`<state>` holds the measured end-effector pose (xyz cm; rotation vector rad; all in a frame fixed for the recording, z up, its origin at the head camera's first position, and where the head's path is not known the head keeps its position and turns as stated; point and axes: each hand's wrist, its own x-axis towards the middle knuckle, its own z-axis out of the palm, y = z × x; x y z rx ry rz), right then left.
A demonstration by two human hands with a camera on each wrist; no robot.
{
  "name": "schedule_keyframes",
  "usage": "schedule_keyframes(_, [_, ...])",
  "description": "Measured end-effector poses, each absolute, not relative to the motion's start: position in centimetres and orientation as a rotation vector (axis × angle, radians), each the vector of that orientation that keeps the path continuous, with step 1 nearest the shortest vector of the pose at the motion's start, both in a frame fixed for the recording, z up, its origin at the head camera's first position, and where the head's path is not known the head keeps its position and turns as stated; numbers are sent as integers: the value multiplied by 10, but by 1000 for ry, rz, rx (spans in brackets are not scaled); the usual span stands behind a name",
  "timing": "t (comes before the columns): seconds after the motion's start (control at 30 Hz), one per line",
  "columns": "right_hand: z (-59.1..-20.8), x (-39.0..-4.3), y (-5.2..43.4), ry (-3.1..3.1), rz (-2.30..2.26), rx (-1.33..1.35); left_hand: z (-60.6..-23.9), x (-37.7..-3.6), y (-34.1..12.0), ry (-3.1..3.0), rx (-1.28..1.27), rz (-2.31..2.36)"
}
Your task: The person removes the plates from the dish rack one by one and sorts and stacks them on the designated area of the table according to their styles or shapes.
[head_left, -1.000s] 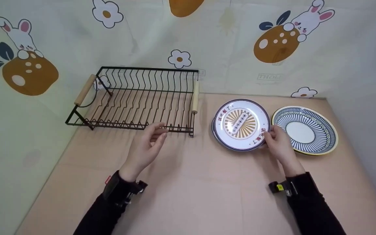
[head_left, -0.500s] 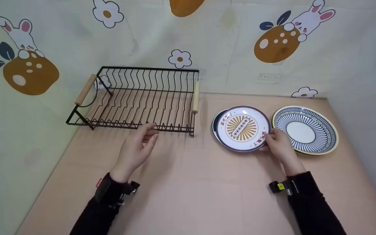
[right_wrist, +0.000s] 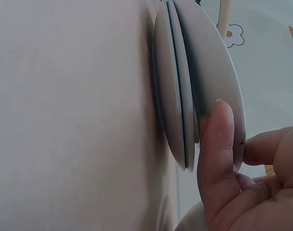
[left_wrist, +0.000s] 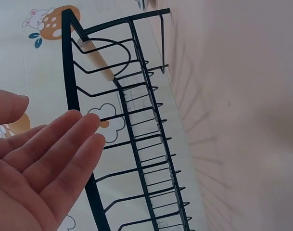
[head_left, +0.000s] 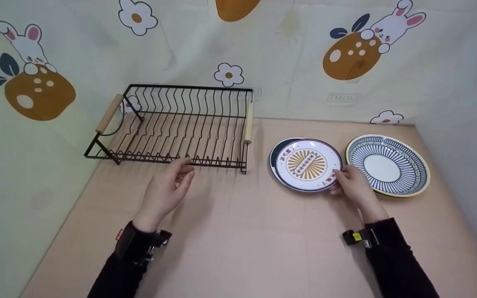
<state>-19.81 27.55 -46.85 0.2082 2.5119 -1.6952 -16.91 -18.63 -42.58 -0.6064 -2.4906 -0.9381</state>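
Observation:
My right hand (head_left: 354, 186) pinches the right rim of a white plate (head_left: 311, 165) with a sunburst centre and red characters. In the right wrist view this plate stands tilted, its near edge apart from the stacked plates (right_wrist: 172, 96) under it. The dark-edged left part of the stack (head_left: 276, 159) shows in the head view; the plate hides most of the rest. My left hand (head_left: 166, 190) holds nothing, its fingers relaxed, by the front edge of a black wire dish rack (head_left: 180, 124). The left wrist view has its fingers (left_wrist: 64, 154) in front of the rack's bars.
A blue-and-white patterned oval dish (head_left: 381, 167) with a yellow rim lies just right of my right hand. Wooden handles (head_left: 248, 124) top both ends of the rack. A patterned sheet (head_left: 280, 62) hangs behind the table (head_left: 255, 248).
The sunburst plate's far edge has come down toward me, exposing the dark-edged plate beneath on the left. My left hand has drifted left and slightly back toward me. My right hand keeps its pinch.

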Motion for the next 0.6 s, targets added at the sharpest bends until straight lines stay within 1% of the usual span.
schedule_keyframes(0.3, [-469, -196, 279, 2557, -1581, 133, -428, -168, -197, -2537, -565, -899])
schedule_keyframes(0.47, [-463, -191, 281, 2617, -1490, 89, -427, -169, -200, -2537, -574, -898])
schedule_keyframes(0.6, [-453, -184, 284, 2809, -1266, 30, -425, -169, -201, -2552, -578, -869])
